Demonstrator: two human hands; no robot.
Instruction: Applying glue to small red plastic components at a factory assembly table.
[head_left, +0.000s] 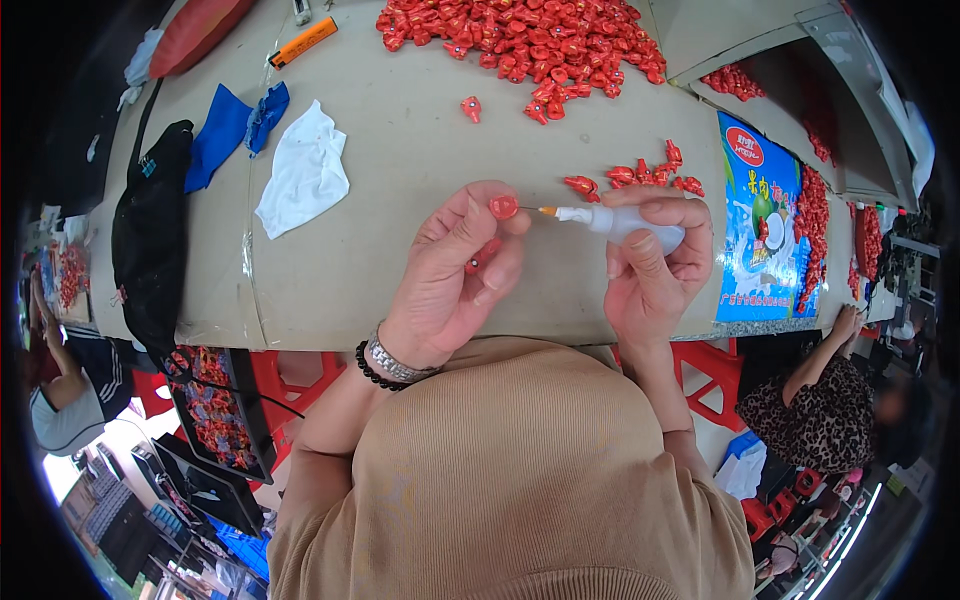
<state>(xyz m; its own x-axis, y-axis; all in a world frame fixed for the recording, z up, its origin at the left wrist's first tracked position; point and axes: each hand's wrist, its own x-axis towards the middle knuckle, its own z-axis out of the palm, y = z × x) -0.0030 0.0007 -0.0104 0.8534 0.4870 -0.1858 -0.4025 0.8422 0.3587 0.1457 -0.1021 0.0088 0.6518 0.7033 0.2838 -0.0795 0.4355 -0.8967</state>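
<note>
Between the thumb and index finger of my left hand [450,265] is a small round red plastic part [503,207]. A second red piece [484,256] rests within the same hand's curled fingers. My right hand [660,265] is wrapped round a translucent white needle-tip squeeze bottle [625,222], lying almost level. Its thin needle, with an amber base, points left and reaches the edge of the round red part; whether it touches cannot be made out. Just beyond the bottle lies a small group of red plastic pieces [640,176]. One loose red piece [471,109] sits farther off.
A large heap of red pieces [540,45] covers the table's far side. At left lie a white cloth [306,172], blue cloth [217,130], a black bag [155,230] and an orange cutter-like tool [303,43]. A blue printed sheet [755,250] lies right. People sit at both sides.
</note>
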